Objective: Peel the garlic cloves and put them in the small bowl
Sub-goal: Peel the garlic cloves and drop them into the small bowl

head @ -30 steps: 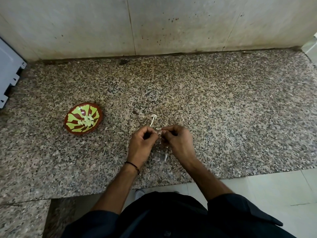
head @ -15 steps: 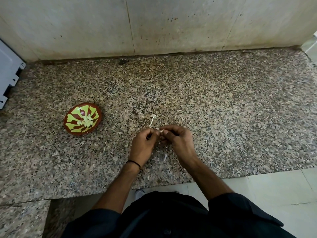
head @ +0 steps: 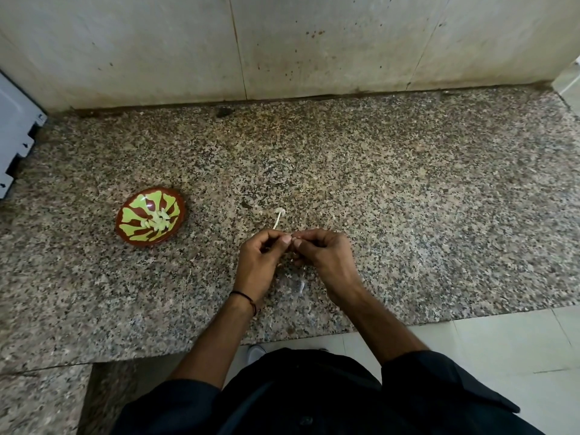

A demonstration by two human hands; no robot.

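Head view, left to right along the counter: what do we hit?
White panel at the edge → small bowl with peeled cloves → left hand → garlic clove pinched by both hands → right hand. Stem scrap left out: it overlaps the left hand's span.

The worktop (head: 423, 199) lies open right of the hands and back to the wall (head: 314, 42), which closes the rear. In the middle front, the left hand (head: 257, 262) and right hand (head: 326, 259) meet, pinching a garlic clove (head: 294, 236), with a pale stem (head: 278, 216) just beyond them. Bare stone separates them from the small bowl (head: 138, 241) at left, and a white appliance (head: 15, 136) bars the far left edge.
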